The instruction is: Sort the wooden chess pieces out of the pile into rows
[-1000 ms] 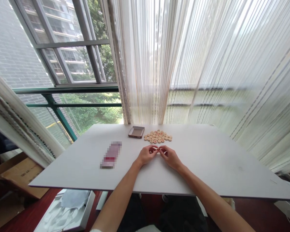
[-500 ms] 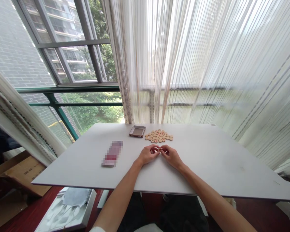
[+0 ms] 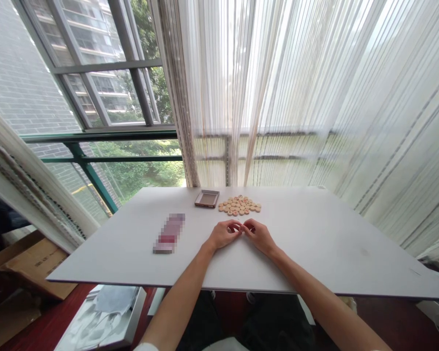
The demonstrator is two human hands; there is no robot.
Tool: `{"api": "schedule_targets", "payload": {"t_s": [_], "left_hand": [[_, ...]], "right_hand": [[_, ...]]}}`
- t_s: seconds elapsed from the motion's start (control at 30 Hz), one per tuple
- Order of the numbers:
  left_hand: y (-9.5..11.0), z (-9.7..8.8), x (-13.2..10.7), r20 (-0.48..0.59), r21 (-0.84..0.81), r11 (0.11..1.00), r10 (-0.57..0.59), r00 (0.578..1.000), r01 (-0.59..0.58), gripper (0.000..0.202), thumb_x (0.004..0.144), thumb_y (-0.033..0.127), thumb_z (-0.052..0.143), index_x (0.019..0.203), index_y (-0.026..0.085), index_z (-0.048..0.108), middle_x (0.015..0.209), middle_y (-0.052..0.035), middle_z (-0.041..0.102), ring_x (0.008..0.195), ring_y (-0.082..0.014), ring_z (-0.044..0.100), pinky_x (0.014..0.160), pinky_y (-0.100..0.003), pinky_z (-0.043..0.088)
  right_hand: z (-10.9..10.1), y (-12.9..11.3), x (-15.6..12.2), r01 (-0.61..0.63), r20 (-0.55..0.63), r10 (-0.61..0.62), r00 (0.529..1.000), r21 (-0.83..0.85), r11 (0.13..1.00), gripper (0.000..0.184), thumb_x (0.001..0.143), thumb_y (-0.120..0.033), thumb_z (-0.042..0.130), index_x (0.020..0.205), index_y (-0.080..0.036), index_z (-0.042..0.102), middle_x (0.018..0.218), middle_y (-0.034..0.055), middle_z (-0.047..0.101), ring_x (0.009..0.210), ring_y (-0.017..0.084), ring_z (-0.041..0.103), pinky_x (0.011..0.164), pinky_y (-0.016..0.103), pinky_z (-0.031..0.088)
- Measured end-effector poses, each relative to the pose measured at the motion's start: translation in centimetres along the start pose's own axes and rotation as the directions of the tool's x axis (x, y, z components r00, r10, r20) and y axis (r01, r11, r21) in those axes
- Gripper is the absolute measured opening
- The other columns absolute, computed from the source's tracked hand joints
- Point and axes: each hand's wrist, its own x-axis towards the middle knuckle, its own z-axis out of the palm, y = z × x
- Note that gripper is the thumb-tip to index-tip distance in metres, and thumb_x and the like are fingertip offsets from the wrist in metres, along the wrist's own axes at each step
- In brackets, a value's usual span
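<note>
My left hand (image 3: 225,234) and my right hand (image 3: 256,235) meet over the near middle of the white table (image 3: 314,243). Thumbs and fingers are curled in a pinch on each side, the fingertips touching or nearly so. Whatever lies between them is too small and covered to make out. Just beyond the hands, a flat cluster of round wooden Chinese chess pieces (image 3: 242,205) lies close together, several with red markings. A shallow open box (image 3: 207,192) with a brown rim stands to the left of the pieces.
A pixelated pinkish flat object (image 3: 169,234) lies on the table, left of my hands. Sheer curtains (image 3: 278,97) hang behind the table's far edge, beside a window and a green railing (image 3: 131,158). Below the table are a cardboard box (image 3: 40,265) and a white box (image 3: 128,326).
The small tan-brown thing that showed between my fingertips is now mostly covered by them. Both hands stay in nearly the same place, and the view has shifted slightly.
</note>
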Motion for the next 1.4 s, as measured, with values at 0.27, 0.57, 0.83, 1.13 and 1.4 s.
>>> {"api": "schedule_targets", "payload": {"t_s": [0.27,0.57,0.83,1.13,1.4], "left_hand": [[-0.7,0.3,0.4,-0.04,-0.088,0.996,-0.008,0.999,0.004,0.03,0.078,0.033,0.07,0.106,0.021,0.068,0.092,-0.0045,0.074,0.081,-0.0162,0.069,0.072,-0.025,0.053],[-0.6,0.1,0.4,-0.04,-0.142,0.99,-0.009,0.999,0.003,0.033,0.081,0.033,0.069,0.11,0.019,0.066,0.091,-0.0062,0.074,0.081,-0.0169,0.069,0.071,-0.025,0.052],[-0.9,0.1,0.6,0.001,-0.158,0.987,-0.023,1.0,0.023,0.036,0.086,0.038,0.062,0.117,0.02,0.066,0.092,-0.0072,0.075,0.084,-0.0186,0.07,0.073,-0.026,0.053],[-0.8,0.0,0.6,-0.006,-0.168,0.985,-0.04,0.999,0.039,0.036,0.083,0.042,0.066,0.11,0.018,0.067,0.088,-0.0079,0.075,0.081,-0.0191,0.071,0.07,-0.026,0.051],[-0.3,-0.1,0.4,-0.029,-0.154,0.986,-0.076,0.997,0.071,0.04,0.078,0.049,0.07,0.101,0.017,0.069,0.081,-0.0065,0.075,0.073,-0.0182,0.07,0.065,-0.025,0.05]], "right_hand": [[-0.2,-0.3,-0.1,0.013,-0.005,-0.013,1.0,0.002,1.0,0.015,0.091,-0.03,0.047,0.093,-0.022,0.06,0.082,0.0016,0.069,0.068,0.015,0.062,0.066,0.028,0.05],[-0.2,-0.6,-0.1,0.055,0.041,-0.057,0.998,0.039,0.998,0.019,0.085,-0.03,0.055,0.102,-0.023,0.058,0.085,0.002,0.071,0.068,0.015,0.064,0.063,0.027,0.051],[-0.1,-0.4,-0.1,0.076,0.029,-0.077,0.997,0.017,0.997,0.02,0.088,-0.036,0.056,0.103,-0.023,0.059,0.081,0.0016,0.069,0.069,0.015,0.064,0.062,0.027,0.051],[0.2,-0.2,-0.2,0.118,0.033,-0.117,0.993,-0.01,0.993,0.019,0.089,-0.035,0.056,0.103,-0.023,0.061,0.083,0.0023,0.069,0.07,0.015,0.064,0.063,0.027,0.052],[0.3,-0.5,-0.4,0.141,0.064,-0.138,0.988,-0.033,0.99,0.017,0.088,-0.034,0.057,0.102,-0.023,0.061,0.085,0.0031,0.069,0.072,0.016,0.063,0.064,0.029,0.052]]}}
